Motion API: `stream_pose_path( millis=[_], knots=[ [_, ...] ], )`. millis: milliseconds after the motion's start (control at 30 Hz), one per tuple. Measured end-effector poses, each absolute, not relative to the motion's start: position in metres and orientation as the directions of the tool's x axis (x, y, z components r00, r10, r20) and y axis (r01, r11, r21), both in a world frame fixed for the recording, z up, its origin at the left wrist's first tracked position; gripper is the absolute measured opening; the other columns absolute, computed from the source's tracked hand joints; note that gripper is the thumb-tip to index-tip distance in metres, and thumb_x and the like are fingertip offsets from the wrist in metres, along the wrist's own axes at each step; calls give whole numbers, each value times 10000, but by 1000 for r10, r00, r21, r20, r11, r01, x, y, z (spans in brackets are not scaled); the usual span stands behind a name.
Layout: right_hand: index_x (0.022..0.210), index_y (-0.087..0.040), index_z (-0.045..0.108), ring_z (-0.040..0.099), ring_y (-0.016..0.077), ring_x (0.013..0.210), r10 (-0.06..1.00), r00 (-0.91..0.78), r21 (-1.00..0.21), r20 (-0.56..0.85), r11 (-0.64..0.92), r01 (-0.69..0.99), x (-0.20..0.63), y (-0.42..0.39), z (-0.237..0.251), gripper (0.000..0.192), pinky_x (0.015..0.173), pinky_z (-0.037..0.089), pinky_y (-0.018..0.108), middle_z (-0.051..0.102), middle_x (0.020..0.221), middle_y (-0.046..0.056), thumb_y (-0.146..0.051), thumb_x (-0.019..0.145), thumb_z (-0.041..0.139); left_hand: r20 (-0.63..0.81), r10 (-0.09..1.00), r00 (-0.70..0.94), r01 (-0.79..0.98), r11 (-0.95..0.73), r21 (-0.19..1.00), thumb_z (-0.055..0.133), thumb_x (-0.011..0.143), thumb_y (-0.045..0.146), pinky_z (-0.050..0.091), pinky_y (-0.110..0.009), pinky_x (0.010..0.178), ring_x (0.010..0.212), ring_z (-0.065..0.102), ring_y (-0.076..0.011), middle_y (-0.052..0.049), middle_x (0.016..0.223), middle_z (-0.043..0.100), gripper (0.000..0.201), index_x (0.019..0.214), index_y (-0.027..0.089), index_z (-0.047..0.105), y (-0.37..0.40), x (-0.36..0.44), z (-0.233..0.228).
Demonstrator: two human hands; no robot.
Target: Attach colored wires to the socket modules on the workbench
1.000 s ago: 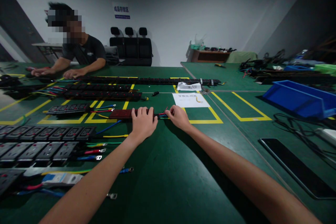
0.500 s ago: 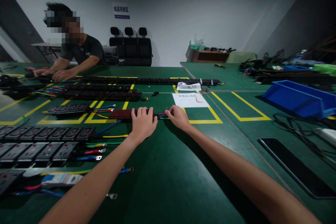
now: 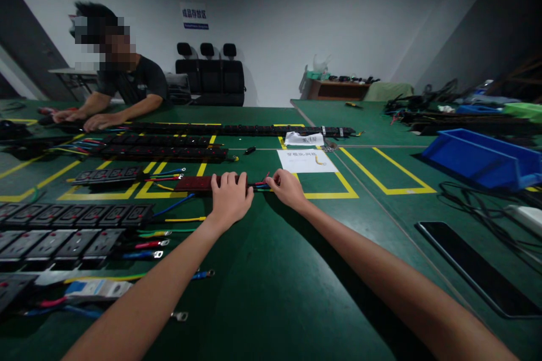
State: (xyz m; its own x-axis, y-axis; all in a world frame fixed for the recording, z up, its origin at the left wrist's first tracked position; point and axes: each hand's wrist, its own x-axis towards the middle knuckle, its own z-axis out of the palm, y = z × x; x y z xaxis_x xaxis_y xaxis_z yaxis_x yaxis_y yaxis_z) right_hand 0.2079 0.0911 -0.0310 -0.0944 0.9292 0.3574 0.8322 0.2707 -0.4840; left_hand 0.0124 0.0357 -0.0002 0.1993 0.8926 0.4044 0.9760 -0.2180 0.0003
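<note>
A dark red strip-shaped module (image 3: 193, 183) lies on the green table with wires at both ends. My left hand (image 3: 231, 197) is over its right part, fingers bent across the far edge, gripping it against the table. My right hand (image 3: 288, 189) is closed in a pinch on the thin coloured wires (image 3: 259, 185) leaving the module's right end. Red and blue show among these wires; the fingertips hide their ends. At the module's left, a socket module (image 3: 109, 176) lies with blue, red and yellow leads.
Several socket strips (image 3: 80, 215) with lugged wires lie at left. Long black strips (image 3: 165, 153) lie farther back. White paper (image 3: 307, 162) sits beyond my right hand. At right are a blue bin (image 3: 478, 161), a phone (image 3: 474, 268) and black cables. A co-worker (image 3: 131, 82) handles something across the table.
My hands stay almost still on the module and wires. The whole view shifts very slightly; the co-worker's hands move a little to the left.
</note>
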Motion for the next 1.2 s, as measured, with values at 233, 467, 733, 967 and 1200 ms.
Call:
stream_pose_path(
  millis=[233,467,733,967,1200],
  knots=[
    [778,-218,543,502,157,686,929,-91,-492,359,272,827,208,91,-31,271,612,278,288,603,773,7,-387,979,611,414,886,210,972,-235,11,400,1017,423,319,-678,1145,1255,545,-374,-199,1318,647,481,1365,166,608,37,10,-2],
    [782,-217,553,507,159,685,931,-94,-494,352,270,826,208,91,-30,272,614,280,290,608,770,10,-396,981,602,406,889,212,972,-236,10,399,1020,428,330,-681,1141,1256,550,-372,-198,1315,647,482,1367,163,605,37,11,-2],
    [776,-219,541,504,160,690,934,-89,-496,346,263,828,207,89,-28,272,617,280,290,607,776,11,-387,980,606,394,894,214,971,-239,16,407,1020,424,336,-683,1140,1261,551,-371,-198,1318,646,478,1372,163,600,36,11,1],
    [787,-220,553,505,166,702,934,-89,-488,345,260,833,207,90,-29,262,621,282,294,606,784,13,-392,978,604,434,878,201,975,-220,-7,441,1003,410,314,-669,1148,1248,547,-371,-190,1291,652,453,1348,172,612,37,12,-4],
    [789,-222,551,507,165,700,935,-91,-487,343,260,834,207,90,-29,263,621,281,295,608,786,12,-398,980,593,430,877,216,971,-237,-5,414,1013,412,322,-677,1137,1243,550,-376,-195,1288,650,467,1349,156,611,36,11,-3]
  ],
)
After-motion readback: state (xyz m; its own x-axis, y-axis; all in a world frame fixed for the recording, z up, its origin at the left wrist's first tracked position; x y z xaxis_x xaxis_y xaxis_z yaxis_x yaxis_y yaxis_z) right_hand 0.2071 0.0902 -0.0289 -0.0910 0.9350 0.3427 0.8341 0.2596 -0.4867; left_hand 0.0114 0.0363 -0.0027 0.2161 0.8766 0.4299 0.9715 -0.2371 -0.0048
